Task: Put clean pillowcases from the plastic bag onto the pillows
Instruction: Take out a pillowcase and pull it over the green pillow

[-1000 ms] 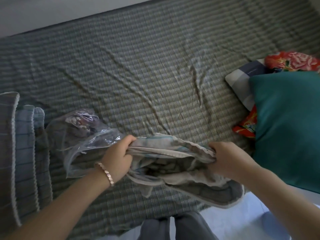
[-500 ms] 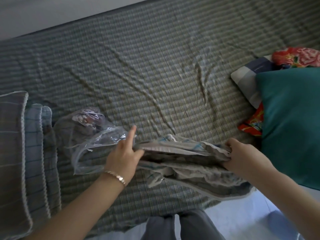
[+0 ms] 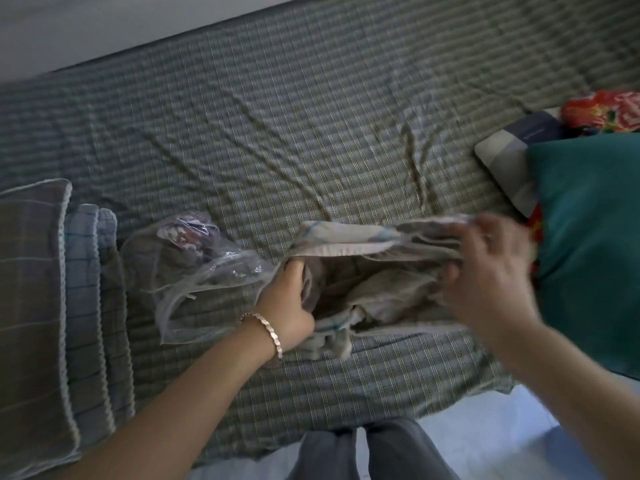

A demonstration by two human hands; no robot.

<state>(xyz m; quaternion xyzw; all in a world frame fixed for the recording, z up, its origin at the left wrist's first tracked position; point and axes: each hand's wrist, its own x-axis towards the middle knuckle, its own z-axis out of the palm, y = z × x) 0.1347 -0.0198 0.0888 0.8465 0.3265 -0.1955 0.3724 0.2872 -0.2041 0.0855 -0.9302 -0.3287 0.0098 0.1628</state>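
Pillowcase mouth spans from left hand, clutching its hem, to right hand, hold too blurred to tell; teal pillow lies just beyond the right.

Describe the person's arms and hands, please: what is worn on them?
The left forearm and the right forearm are bare, no sleeves in view. The left hand has a bracelet of pale, metallic links at the wrist. The right hand is motion-blurred; no ring, watch or bracelet can be made out on it.

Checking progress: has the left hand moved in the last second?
Yes: the left hand shifted right, away from the plastic bag, into the pillowcase opening.
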